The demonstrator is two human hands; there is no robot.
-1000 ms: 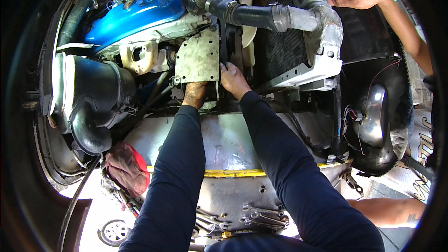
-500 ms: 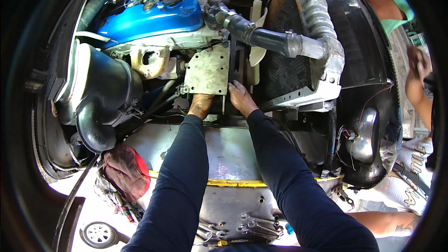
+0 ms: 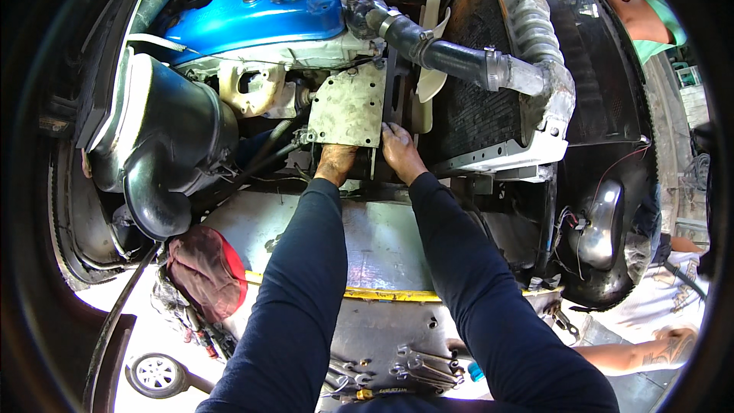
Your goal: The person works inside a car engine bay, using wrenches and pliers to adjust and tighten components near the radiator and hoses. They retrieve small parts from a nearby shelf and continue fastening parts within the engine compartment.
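A flat pale metal plate [image 3: 348, 107] with several holes stands beside the engine, below its blue valve cover [image 3: 256, 24]. My left hand [image 3: 336, 162] reaches under the plate's lower edge; its fingers are hidden behind it. Just right of the plate, my right hand [image 3: 402, 154] has its fingers bent and close together beside a dark upright bracket [image 3: 396, 88]. What those fingers hold is hidden. A pale fan blade [image 3: 432, 86] stands above the right hand.
A black hose [image 3: 451, 61] crosses to a metal pipe beside the radiator [image 3: 478, 99]. Left is a large black canister [image 3: 172, 122]. Several wrenches [image 3: 428, 367] lie on the front panel, near a dark red cloth bag [image 3: 205, 271]. Another person's forearm [image 3: 642, 356] shows at lower right.
The view has shifted slightly. Both my hands stay at the plate, with the right fingers still bent beside it. A co-worker's raised hand at the far right has left the picture.
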